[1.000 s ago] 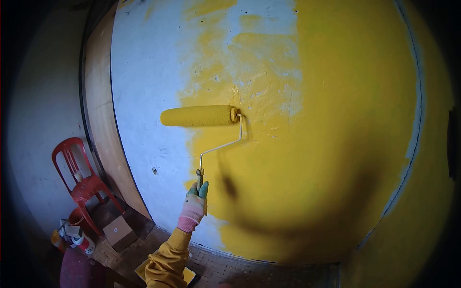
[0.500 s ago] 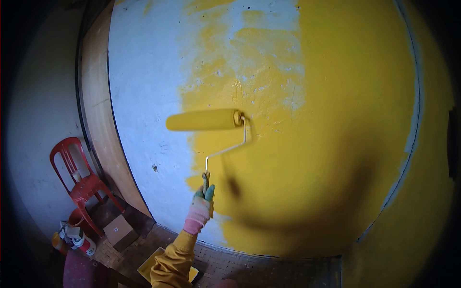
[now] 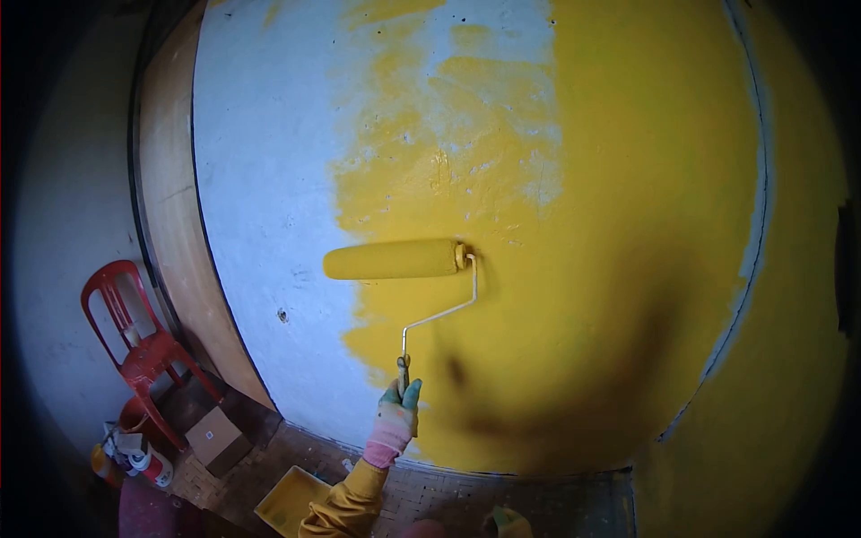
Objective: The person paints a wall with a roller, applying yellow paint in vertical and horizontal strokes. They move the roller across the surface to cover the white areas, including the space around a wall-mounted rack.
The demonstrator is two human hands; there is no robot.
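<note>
My left hand point(image 3: 395, 420), in a pink and white glove with green fingers, is closed around the handle of a paint roller point(image 3: 390, 260). The roller's wide sleeve is coated in yellow and lies level against the wall point(image 3: 260, 179), across the edge between pale blue and yellow paint. Its bent metal frame runs from the sleeve's right end down to the handle. At the bottom edge, part of my gloved right hand point(image 3: 508, 522) shows below the wall; its fingers are mostly cut off. Beneath my left forearm sits a yellow paint tray point(image 3: 291, 502) on the floor.
A red plastic chair point(image 3: 148, 354) stands at the left by a wooden panel point(image 3: 175, 179). Near its legs are a cardboard box point(image 3: 218, 441), a reddish bucket point(image 3: 134, 414) and a white container point(image 3: 154, 468). A dark shadow falls on the yellow wall at right.
The roller and my left hand have moved down and slightly right. More of the paint tray shows, and my right hand has come into view at the bottom.
</note>
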